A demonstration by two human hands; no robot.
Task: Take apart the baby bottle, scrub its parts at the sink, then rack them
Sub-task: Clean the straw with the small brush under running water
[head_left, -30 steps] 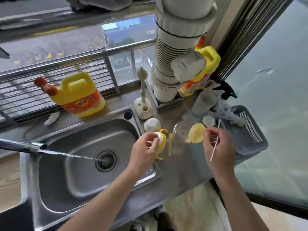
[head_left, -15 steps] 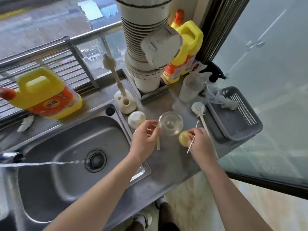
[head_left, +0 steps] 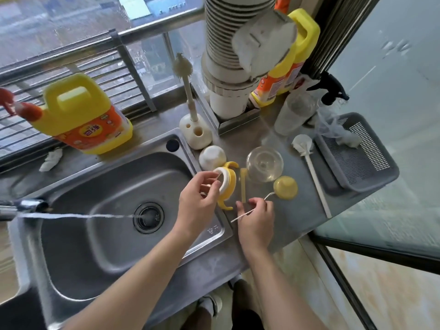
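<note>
The taken-apart bottle lies on the steel counter right of the sink (head_left: 78, 234). My left hand (head_left: 198, 201) pinches the white collar of the yellow handle ring (head_left: 229, 184), which stands on its side at the sink's right rim. My right hand (head_left: 256, 217) pinches a thin white straw brush (head_left: 246, 212); its far end reaches the yellow cap (head_left: 285, 187). Behind them are the clear bottle body (head_left: 264, 166), a yellow straw piece (head_left: 243, 186) and a white dome lid (head_left: 212, 157). The grey rack basket (head_left: 371, 172) sits at the far right.
Water runs from the tap (head_left: 28, 206) toward the drain (head_left: 148, 217). A long white brush (head_left: 312, 172) lies beside the basket. A brush holder (head_left: 196, 133), a detergent jug (head_left: 83, 115), a ribbed pipe (head_left: 226, 55) and a spray bottle (head_left: 295, 113) line the back.
The view shifted and drew in. My right hand pulled back toward me from the yellow cap with the thin brush; my left hand stays at the handle ring.
</note>
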